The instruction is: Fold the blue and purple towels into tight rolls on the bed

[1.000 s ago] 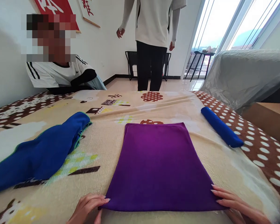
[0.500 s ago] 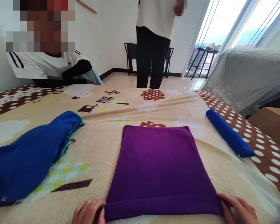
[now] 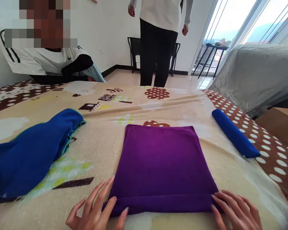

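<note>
A purple cloth [image 3: 158, 156] lies flat in a rough square on the bed, its near edge folded over into a strip. At its near left corner my left hand [image 3: 93, 207] spreads its fingers, thumb and fingertips touching the fold. My right hand [image 3: 237, 207] rests with stretched fingers on the near right corner, covering that end of the strip; its thumb sits by the lower edge. To the left lies a loose blue cloth [image 3: 31, 156] with green edge stitching. Another blue cloth [image 3: 235, 132], rolled into a tight cylinder, lies to the right.
A patterned beige blanket [image 3: 98, 137] with brown dotted borders covers the bed. One person [image 3: 52, 64] sits beyond its far left edge; another person [image 3: 158, 48] stands behind it. A plastic-covered piece [image 3: 261, 73], a cardboard box [image 3: 280, 124] and a black stool [image 3: 213, 56] are at the right.
Both hands have loosened their pinch on the near corners of the purple cloth and spread their fingers over the folded strip. The standing person's arms now hang lower.
</note>
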### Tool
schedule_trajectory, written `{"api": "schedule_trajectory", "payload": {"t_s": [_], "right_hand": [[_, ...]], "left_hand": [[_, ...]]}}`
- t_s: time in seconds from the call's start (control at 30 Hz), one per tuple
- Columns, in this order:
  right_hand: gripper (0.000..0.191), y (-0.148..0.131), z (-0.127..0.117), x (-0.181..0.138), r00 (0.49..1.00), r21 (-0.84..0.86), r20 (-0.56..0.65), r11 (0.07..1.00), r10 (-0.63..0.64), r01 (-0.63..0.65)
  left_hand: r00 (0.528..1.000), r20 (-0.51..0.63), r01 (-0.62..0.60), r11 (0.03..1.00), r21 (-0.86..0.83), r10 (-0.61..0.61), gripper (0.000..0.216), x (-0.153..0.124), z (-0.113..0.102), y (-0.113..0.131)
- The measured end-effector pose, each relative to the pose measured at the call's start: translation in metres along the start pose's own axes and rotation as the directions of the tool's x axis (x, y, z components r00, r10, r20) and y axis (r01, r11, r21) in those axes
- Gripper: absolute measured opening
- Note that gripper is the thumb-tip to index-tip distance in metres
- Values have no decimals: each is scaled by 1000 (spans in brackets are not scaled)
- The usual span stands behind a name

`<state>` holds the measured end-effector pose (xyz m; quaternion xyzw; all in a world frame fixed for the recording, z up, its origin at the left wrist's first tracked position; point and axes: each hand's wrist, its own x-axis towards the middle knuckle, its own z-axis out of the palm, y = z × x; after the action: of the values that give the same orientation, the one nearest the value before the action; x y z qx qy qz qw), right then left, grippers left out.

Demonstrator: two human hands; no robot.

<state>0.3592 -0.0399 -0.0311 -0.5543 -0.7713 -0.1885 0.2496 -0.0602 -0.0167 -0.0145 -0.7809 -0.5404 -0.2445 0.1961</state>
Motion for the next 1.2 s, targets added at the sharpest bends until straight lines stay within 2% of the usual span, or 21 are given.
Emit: {"api": "schedule_trajectory", "payload": {"t_s": [0.1,0.2,0.23,0.27,0.33,0.4,0.43,0.5,0.57,0.67,0.73,0.8,0.87,0.93,1.0,1.07,1.2], "right_hand": [[31,-22,5,13,996,-78,-51,994,75,-79],[29,-46,16,12,996,-60,-78,997,37,-42],[34,-57,21,11,998,-20,-69,1000,9,-10],[42,-69,26,12,998,39,-59,998,-39,41],[55,-93,35,17,984,177,-72,969,-162,173],[55,-110,41,26,952,234,-91,922,-293,307],[53,-112,41,30,932,231,-82,903,-352,361],[54,-100,34,33,905,201,-4,886,-426,418],[58,-69,22,29,894,182,89,890,-439,419],[60,-13,2,12,920,149,181,934,-348,324],[59,16,-5,-2,937,149,209,956,-280,252],[55,32,-7,-11,961,158,202,975,-190,159],[51,36,-7,-14,981,176,173,983,-89,58],[40,35,-6,-11,986,224,166,974,-29,-9],[22,33,-8,-8,974,306,224,951,-18,-53],[10,35,-10,-7,949,403,314,909,-28,-106],[10,48,-14,-20,874,554,482,797,-70,-242]], "left_hand": [[999,-21,32,996,87,-30,30,6,4,16],[998,-56,2,999,52,1,14,7,5,28],[998,-48,-51,999,16,51,12,8,5,34],[990,-37,-138,990,-28,137,18,9,6,41],[941,-34,-338,935,-111,336,34,13,9,56],[879,-47,-475,867,-151,474,42,15,13,66],[867,-51,-497,854,-154,496,42,14,14,67],[881,-12,-468,870,-152,472,39,10,14,55],[896,54,-428,891,-152,440,39,0,8,28],[919,101,-361,917,-173,381,43,-16,-4,-15],[944,99,-294,937,-186,316,45,-23,-10,-30],[969,96,-209,961,-178,229,45,-24,-11,-30],[982,104,-135,974,-182,156,43,-18,-10,-17],[986,98,-107,959,-262,137,33,-7,-7,-1],[982,91,-112,903,-414,163,27,6,-6,11],[966,140,-104,826,-554,216,27,16,-8,14],[893,305,-51,749,-661,330,23,22,-17,-1]]}}
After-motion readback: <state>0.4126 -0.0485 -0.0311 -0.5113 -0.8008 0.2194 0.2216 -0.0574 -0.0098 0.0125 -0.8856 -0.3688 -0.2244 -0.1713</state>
